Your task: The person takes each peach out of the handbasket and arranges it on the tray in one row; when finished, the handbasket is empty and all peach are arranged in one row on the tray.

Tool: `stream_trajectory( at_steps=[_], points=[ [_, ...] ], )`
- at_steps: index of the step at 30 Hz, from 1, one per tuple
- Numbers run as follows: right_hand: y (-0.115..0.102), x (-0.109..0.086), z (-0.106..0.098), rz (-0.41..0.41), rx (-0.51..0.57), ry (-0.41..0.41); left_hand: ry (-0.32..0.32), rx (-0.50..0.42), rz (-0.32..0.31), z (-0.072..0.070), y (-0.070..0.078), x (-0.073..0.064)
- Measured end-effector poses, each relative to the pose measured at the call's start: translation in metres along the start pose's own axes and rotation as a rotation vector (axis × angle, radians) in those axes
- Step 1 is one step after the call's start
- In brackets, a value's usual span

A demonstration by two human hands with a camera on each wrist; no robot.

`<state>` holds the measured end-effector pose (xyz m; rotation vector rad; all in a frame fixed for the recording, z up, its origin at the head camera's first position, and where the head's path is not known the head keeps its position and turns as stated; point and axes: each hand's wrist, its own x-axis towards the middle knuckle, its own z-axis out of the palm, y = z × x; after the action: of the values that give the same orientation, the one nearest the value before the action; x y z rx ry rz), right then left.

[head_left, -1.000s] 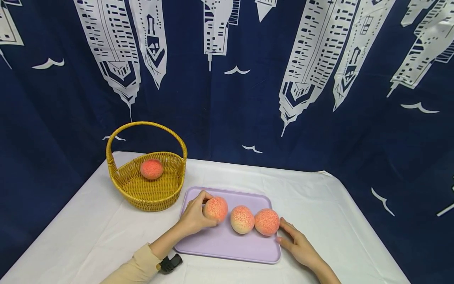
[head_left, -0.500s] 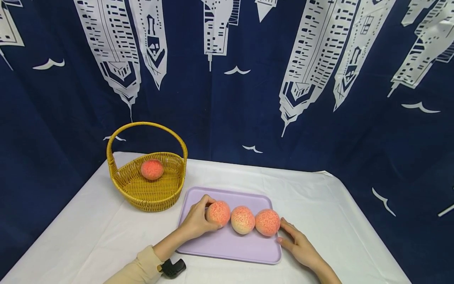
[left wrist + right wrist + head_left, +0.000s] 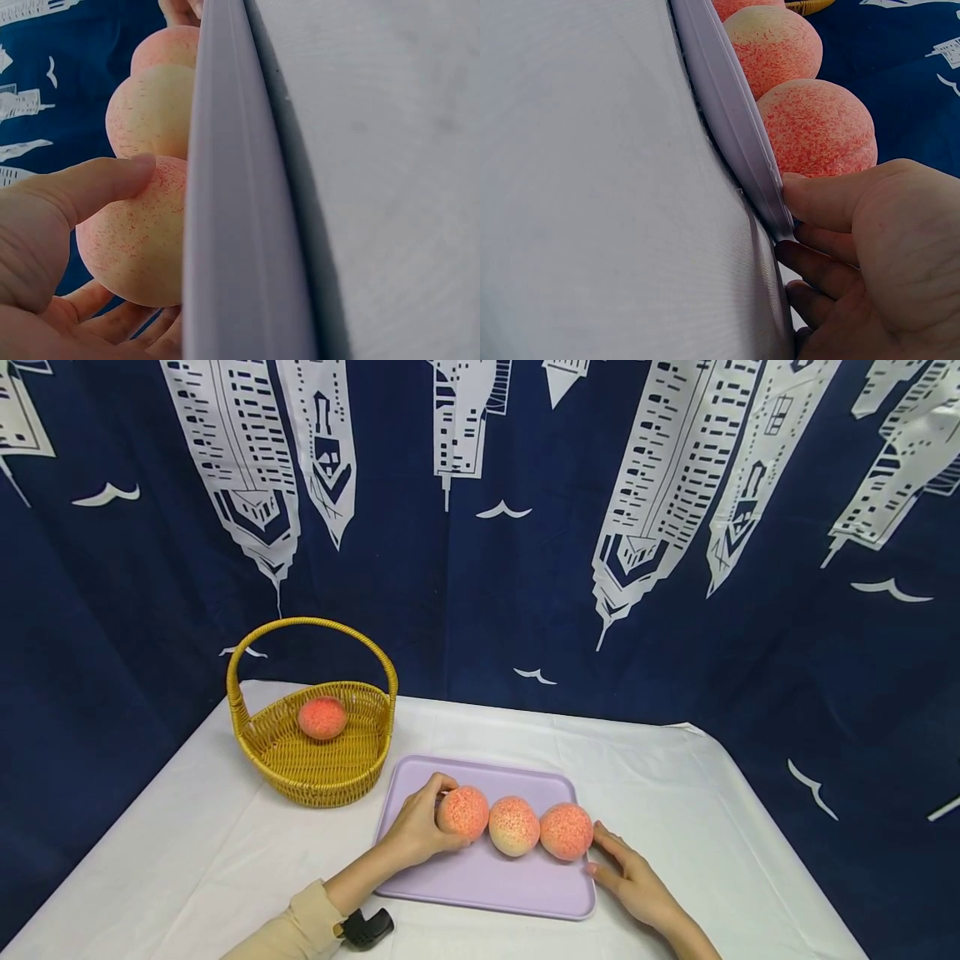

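Three pink-and-cream peaches stand in a row on the lilac tray (image 3: 480, 889). My left hand (image 3: 422, 825) holds the leftmost peach (image 3: 463, 814), thumb on its near side and fingers round its far-left side, as the left wrist view confirms. That peach sits against or very close to the middle peach (image 3: 514, 827). Beside the rightmost peach (image 3: 567, 832), at the tray's right rim, rests my right hand (image 3: 633, 877) with its fingers extended. In the right wrist view the thumb (image 3: 825, 199) lies by the rim and that peach; actual contact with the peach is unclear.
A yellow wicker basket (image 3: 322, 789) with a tall handle stands at the back left, holding one redder peach (image 3: 322, 718). White cloth (image 3: 675, 785) covers the table. Behind hangs a navy curtain (image 3: 480, 593) with white buildings and birds. A black device (image 3: 367, 930) is strapped to my left wrist.
My left hand has slid the leftmost peach a little right and towards me, closing the gap to the middle peach. The right hand and the basket have stayed put.
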<state>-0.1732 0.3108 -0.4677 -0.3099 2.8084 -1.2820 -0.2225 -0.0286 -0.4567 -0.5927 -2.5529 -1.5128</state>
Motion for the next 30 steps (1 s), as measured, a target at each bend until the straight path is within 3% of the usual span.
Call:
stream_trajectory(
  at_steps=[13, 19, 24, 30],
  points=[
    [0.003, 0.001, 0.000, -0.018, 0.004, 0.011, -0.020, 0.013, 0.010, 0.002, -0.003, 0.001],
    [0.004, 0.001, 0.001, -0.020, 0.015, 0.015, -0.013, 0.044, -0.020, -0.001, 0.003, -0.001],
    [0.004, 0.001, 0.001, -0.024, 0.016, 0.014, 0.040, 0.060, -0.014, -0.014, 0.019, -0.001],
    [0.005, 0.002, 0.002, -0.004, 0.001, 0.009, 0.181, 0.054, 0.041, -0.048, 0.037, 0.003]
  ],
)
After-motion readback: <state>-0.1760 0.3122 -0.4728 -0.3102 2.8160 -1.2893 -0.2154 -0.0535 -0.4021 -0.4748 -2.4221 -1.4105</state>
